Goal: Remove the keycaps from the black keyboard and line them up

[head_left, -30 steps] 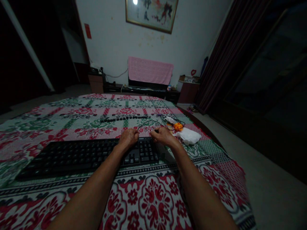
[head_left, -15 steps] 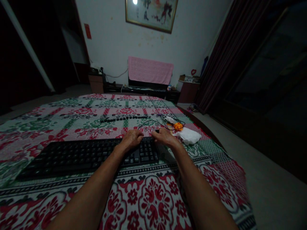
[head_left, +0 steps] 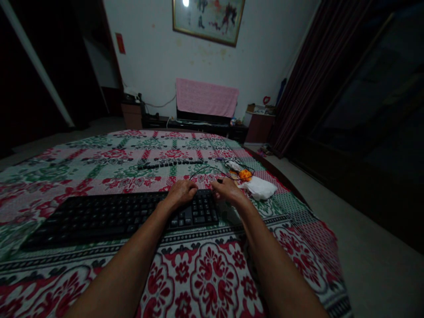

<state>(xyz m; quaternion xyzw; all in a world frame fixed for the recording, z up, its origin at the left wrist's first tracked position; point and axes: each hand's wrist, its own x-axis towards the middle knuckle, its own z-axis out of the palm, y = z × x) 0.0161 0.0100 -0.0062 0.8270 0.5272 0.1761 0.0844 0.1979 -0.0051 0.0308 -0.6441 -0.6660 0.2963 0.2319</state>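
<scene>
A black keyboard (head_left: 112,215) lies across a bed covered by a red, green and white flowered spread (head_left: 202,274). My left hand (head_left: 179,192) rests at the keyboard's far edge near its right end, fingers curled; what they hold, if anything, is hidden. My right hand (head_left: 225,189) sits just beyond the keyboard's right corner, fingers closed around a small dark thing I cannot make out. A thin black cable (head_left: 207,168) loops away from between the hands.
A row of small black pieces (head_left: 170,164) lies farther up the bed. A white bag (head_left: 260,187) and an orange object (head_left: 245,174) sit at the bed's right edge. A pink-draped screen (head_left: 207,97) and low cabinets stand against the far wall. Grey floor lies to the right.
Both hands have shifted slightly nearer and lower over the keyboard's right end. The keyboard has stayed where it was.
</scene>
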